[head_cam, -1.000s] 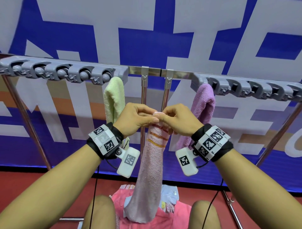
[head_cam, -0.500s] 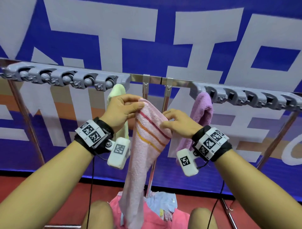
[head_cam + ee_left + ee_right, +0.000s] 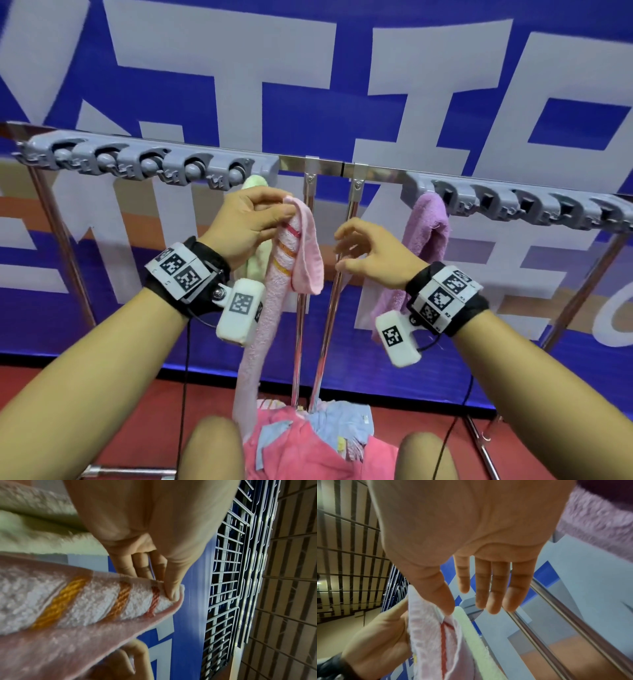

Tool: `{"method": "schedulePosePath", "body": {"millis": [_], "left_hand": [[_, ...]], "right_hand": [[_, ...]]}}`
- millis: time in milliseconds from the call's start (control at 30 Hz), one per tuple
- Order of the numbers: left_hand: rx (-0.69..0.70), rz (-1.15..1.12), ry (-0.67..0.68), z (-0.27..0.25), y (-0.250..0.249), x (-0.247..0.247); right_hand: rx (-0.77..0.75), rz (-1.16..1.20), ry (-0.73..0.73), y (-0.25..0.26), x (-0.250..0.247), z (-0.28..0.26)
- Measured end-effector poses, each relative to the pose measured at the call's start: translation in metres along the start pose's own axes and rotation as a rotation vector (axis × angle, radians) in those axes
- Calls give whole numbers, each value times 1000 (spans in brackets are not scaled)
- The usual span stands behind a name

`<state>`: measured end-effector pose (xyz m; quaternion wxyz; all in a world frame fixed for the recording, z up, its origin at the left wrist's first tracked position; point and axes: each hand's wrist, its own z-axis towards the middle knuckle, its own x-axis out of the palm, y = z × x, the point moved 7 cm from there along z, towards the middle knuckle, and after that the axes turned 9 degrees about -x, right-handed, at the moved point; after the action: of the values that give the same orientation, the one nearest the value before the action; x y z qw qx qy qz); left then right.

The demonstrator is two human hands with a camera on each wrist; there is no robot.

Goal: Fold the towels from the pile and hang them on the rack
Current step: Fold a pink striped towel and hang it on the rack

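Nearest the camera, two bare knees are seen, and between them a pile of towels (image 3: pixel 308 448), pink and pale blue, lies on the red floor (image 3: pixel 102 404) at the foot of the rack (image 3: pixel 329 169). From the pile upward a pink towel (image 3: pixel 270 301) with yellow, orange and red stripes is stretched to just below the rack's rail. Its upper end is pinched between thumb and curled fingers (image 3: pixel 137 566) of the left hand (image 3: pixel 250 226), and a folded flap is draped over beside that grip. The right hand (image 3: pixel 373 253) is held just right of the towel, apart from it, its fingers (image 3: pixel 494 588) loosely extended and slightly spread, nothing being gripped.

On the rack, a green towel (image 3: pixel 255 183) is hung behind the left hand from the end of a grey clip strip (image 3: pixel 144 164), and a purple towel (image 3: pixel 424 236) is hung from the near end of a second grey strip (image 3: pixel 513 205). Behind the rack a blue and white banner (image 3: pixel 308 85) is stretched. In the wrist views, stacked metal barriers (image 3: pixel 231 588) and a slatted ceiling are made out beyond the banner.
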<state>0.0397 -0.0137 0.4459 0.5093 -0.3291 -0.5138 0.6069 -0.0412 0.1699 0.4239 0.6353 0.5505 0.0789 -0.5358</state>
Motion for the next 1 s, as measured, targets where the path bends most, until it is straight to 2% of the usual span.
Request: {"method": "schedulePosePath", "body": {"millis": [333, 667, 767, 833, 1000], "left_hand": [[21, 17, -37, 1, -6, -1], [9, -17, -93, 8, 2, 0], [10, -16, -88, 9, 1, 1], [9, -21, -89, 9, 0, 1], [11, -40, -120, 9, -1, -5]], "right_hand": [[-215, 137, -85, 36, 24, -6], [-325, -155, -20, 22, 34, -9], [-243, -271, 72, 8, 45, -7], [-152, -297, 86, -2, 44, -6], [-67, -335, 121, -9, 43, -7]]}}
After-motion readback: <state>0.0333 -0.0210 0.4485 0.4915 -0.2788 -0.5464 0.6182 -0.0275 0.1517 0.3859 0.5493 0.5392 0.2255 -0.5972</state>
